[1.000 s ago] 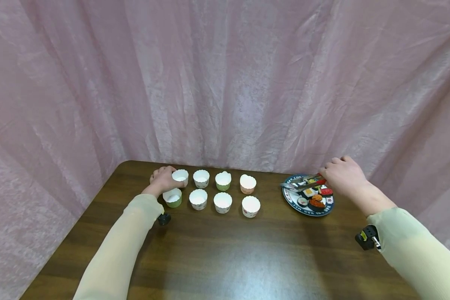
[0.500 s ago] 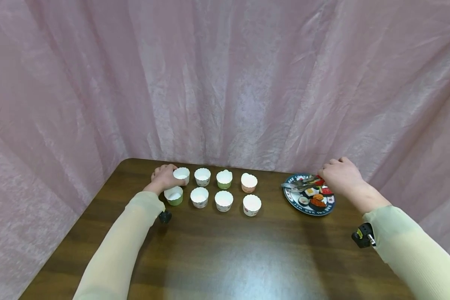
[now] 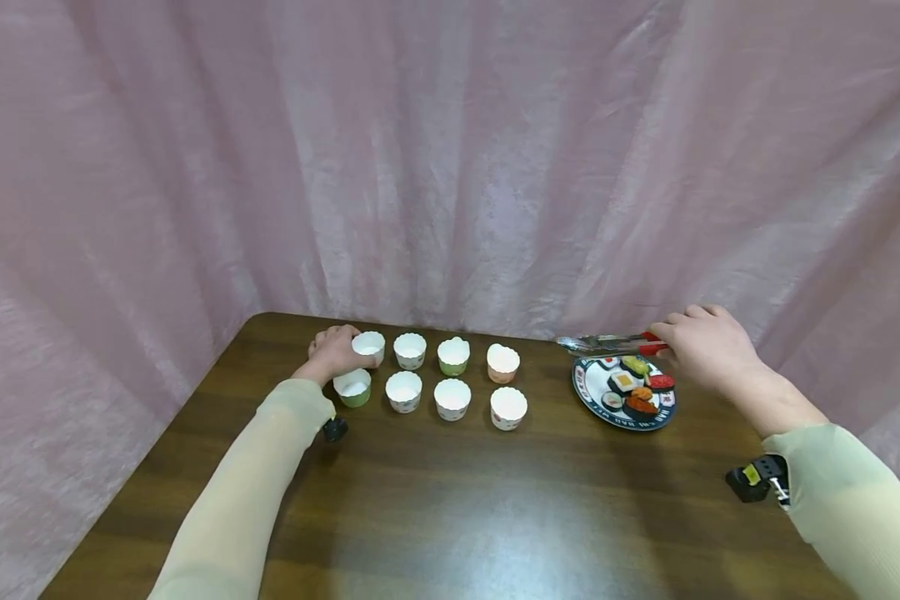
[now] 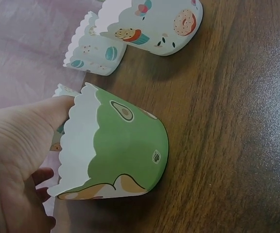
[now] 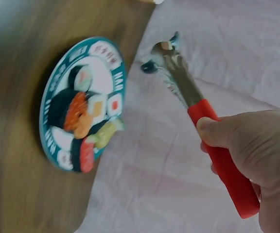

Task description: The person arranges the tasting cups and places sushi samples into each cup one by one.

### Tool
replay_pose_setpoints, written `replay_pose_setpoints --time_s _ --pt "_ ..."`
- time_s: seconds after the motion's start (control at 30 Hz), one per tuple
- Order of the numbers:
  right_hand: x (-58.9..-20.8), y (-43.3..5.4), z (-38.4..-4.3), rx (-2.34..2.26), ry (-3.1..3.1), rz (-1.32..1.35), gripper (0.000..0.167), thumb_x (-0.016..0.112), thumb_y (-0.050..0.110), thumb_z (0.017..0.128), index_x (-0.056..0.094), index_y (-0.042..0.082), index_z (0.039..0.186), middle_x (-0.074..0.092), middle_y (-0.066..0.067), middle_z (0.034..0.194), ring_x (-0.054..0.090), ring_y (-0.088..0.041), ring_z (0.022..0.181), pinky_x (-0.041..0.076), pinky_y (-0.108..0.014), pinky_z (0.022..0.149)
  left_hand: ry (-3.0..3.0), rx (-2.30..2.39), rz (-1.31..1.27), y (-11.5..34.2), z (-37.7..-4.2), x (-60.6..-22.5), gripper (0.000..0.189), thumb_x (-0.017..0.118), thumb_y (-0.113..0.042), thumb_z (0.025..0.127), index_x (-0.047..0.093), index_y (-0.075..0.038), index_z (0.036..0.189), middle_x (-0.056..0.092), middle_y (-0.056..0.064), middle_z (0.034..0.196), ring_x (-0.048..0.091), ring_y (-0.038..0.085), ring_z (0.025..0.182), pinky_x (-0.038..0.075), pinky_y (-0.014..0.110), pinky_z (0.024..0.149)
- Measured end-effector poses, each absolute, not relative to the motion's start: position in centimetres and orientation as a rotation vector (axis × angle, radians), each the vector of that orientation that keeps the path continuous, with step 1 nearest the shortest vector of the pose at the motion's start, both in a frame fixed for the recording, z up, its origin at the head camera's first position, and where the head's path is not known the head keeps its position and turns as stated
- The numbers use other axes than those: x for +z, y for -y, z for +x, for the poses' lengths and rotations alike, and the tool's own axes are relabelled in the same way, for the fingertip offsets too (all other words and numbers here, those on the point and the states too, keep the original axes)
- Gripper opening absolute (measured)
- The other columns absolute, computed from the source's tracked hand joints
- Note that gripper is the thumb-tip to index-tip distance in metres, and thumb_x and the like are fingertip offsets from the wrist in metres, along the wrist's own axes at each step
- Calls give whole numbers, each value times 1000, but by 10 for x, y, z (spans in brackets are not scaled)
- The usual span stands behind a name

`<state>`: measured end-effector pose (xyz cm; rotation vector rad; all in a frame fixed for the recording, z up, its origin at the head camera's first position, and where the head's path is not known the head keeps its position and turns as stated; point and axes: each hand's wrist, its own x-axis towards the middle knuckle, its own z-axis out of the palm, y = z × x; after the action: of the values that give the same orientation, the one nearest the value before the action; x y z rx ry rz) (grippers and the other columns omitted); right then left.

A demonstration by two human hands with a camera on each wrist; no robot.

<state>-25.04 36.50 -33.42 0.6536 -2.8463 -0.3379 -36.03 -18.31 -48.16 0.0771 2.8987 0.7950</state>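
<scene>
Pink velvety curtain (image 3: 450, 167) behind, brown wood-grain table (image 3: 420, 500) in front. Eight white-lined, scalloped paper cups (image 3: 452, 402) stand left of centre, two rows of four. Left hand (image 3: 335, 351): thumb and fingers curled round the white paper cup (image 3: 368, 348) at far row's left end; green avocado-print paper cup (image 4: 123, 145) just nearer. Right hand (image 3: 705, 343): gripping red-handled metal tongs (image 3: 607, 343), raised clear of the round white plate with dark lettered rim (image 3: 592, 385). Sushi-shaped pieces (image 3: 640, 407) on plate, apart from tongs.
</scene>
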Motion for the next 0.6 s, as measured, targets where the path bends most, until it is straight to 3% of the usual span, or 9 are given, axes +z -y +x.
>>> replay_pose_setpoints --time_s 0.23,0.6 --pt "-324 -347 -250 -127 2814 633 39 77 19 92 69 8 128 71 -16 117 59 -39 104 41 -59 95 -2900 804 111 163 -366 -485 72 77 -45 84 53 -4 138 44 25 143 29 49 136 16 68 113" --pt "-346 -242 -289 115 2745 752 33 74 19 94 71 13 127 72 -9 114 61 -35 104 43 -52 95 -2879 789 121 161 -364 -483 75 77 -46 85 52 -3 141 41 25 148 25 51 140 14 69 114"
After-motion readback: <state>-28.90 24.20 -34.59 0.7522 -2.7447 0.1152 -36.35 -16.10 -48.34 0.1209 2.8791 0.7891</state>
